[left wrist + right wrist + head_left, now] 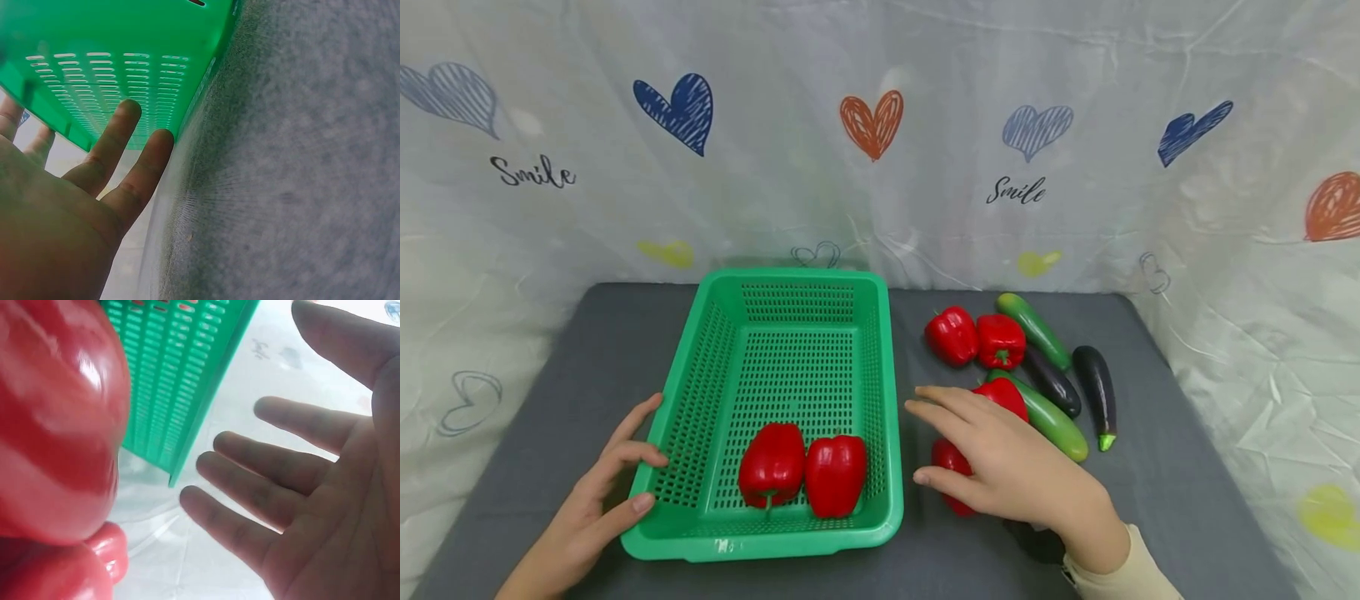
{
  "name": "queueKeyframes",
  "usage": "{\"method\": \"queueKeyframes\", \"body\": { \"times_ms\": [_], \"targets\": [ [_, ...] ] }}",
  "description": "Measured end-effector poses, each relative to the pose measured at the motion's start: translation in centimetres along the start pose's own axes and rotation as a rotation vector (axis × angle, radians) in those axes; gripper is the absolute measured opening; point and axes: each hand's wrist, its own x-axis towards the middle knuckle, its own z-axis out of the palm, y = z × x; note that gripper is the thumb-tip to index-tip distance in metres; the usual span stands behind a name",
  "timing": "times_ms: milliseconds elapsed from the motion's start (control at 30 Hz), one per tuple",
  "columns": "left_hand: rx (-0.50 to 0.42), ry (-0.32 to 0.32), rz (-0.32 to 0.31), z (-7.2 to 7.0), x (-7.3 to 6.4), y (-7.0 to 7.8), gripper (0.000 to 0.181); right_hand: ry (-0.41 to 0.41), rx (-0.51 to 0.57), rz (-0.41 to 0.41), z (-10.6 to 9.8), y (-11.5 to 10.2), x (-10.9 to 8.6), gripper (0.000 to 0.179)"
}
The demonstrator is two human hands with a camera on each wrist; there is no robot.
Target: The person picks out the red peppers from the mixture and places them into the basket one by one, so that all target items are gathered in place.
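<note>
A green plastic basket [797,367] stands on the left of the table, with two red bell peppers [772,463] inside at its near end. My left hand [597,500] rests at the basket's left rim with fingers spread; in the left wrist view two extended fingers [144,175] lie along the slotted outer wall. Right of the basket, my right hand [1000,458] hovers over loose red bell peppers [951,458], partly hiding them. In the right wrist view its fingers are spread, the palm faces a large red pepper [56,412], and nothing is held.
Two more red peppers [952,336] lie farther back on the right. Beside them are green cucumber-like vegetables [1052,422] and dark eggplants [1095,390]. Another dark object [1036,542] shows partly under the right wrist. A white curtain [940,150] with hearts hangs behind the grey tabletop [1180,492].
</note>
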Motion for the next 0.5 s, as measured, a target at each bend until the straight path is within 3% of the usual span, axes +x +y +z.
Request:
{"method": "queueKeyframes", "body": {
  "times_ms": [233, 400, 500],
  "targets": [
    [-0.021, -0.007, -0.016, 0.1, 0.1, 0.2, 0.036, -0.056, -0.007, 0.066, -0.3, 0.7, -0.5, 0.072],
    [-0.007, 0.002, 0.059, 0.1, 0.0, -0.5, 0.042, -0.1, 0.018, 0.125, -0.3, 1.2, -0.9, 0.071],
    [-0.003, 0.006, 0.063, 0.0, -0.1, -0.5, 0.041, -0.135, 0.025, 0.163, -0.3, 1.5, -1.2, 0.07]
  ]
}}
